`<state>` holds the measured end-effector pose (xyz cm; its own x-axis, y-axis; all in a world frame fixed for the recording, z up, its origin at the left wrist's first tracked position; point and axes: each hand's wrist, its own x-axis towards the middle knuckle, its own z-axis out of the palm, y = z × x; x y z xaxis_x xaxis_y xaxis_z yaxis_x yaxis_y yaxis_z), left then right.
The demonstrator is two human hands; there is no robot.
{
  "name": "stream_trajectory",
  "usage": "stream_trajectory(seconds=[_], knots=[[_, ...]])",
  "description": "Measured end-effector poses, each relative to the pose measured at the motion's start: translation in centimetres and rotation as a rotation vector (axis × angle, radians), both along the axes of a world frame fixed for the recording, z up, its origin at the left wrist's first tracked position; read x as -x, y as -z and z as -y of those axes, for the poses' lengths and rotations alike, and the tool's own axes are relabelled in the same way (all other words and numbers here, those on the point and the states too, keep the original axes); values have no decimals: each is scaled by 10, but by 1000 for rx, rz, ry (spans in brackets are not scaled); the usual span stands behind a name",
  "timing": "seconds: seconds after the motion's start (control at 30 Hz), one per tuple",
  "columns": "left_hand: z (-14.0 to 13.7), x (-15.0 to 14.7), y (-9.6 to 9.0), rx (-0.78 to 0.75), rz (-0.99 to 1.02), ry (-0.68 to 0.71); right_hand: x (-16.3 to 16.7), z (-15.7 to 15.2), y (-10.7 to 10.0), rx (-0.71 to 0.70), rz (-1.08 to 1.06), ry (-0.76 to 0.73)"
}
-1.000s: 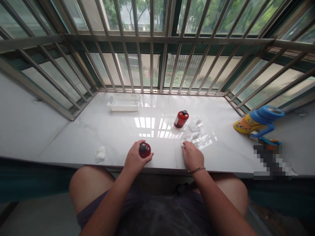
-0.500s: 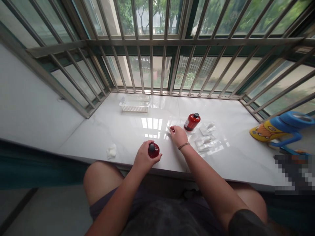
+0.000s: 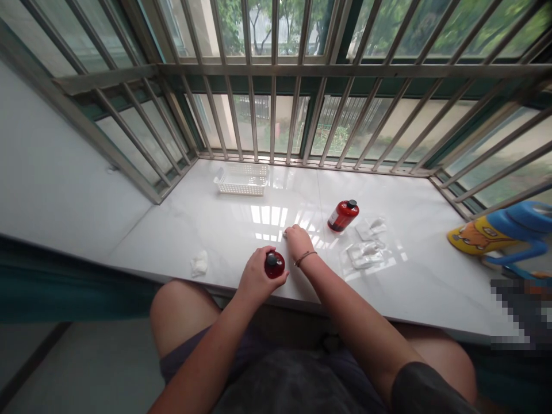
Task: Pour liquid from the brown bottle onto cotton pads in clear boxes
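My left hand (image 3: 254, 273) is wrapped round a small dark-red bottle (image 3: 279, 268) with a black cap, near the front edge of the white marbled counter (image 3: 172, 236). Just up and to the right of it, my right hand (image 3: 298, 244) is closed in a pinch, palm down. A tiny pale bit shows at its fingertips, too small to name. Farther right stands a second red bottle (image 3: 344, 217) with a black cap and a pale label. Clear plastic packs with white contents (image 3: 365, 254) lie beyond my right forearm.
A white perforated basket (image 3: 241, 187) sits at the back by the window bars (image 3: 276, 70). A crumpled white tissue (image 3: 199, 263) lies near the front left edge. On the far right is a yellow and blue tumbler (image 3: 487, 233) with a handle.
My right hand has moved left, closer to the bottle in my left hand. That bottle stays in my left grip. The whole view has shifted slightly.
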<state>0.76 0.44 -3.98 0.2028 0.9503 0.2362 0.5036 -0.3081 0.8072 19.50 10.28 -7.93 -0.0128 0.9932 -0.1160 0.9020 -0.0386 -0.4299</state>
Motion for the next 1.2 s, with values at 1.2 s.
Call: stream_trajectory(seconds=[1.2], knots=[[-1, -1, 1, 2, 13, 0, 0, -9, -1, 1, -232, -222]])
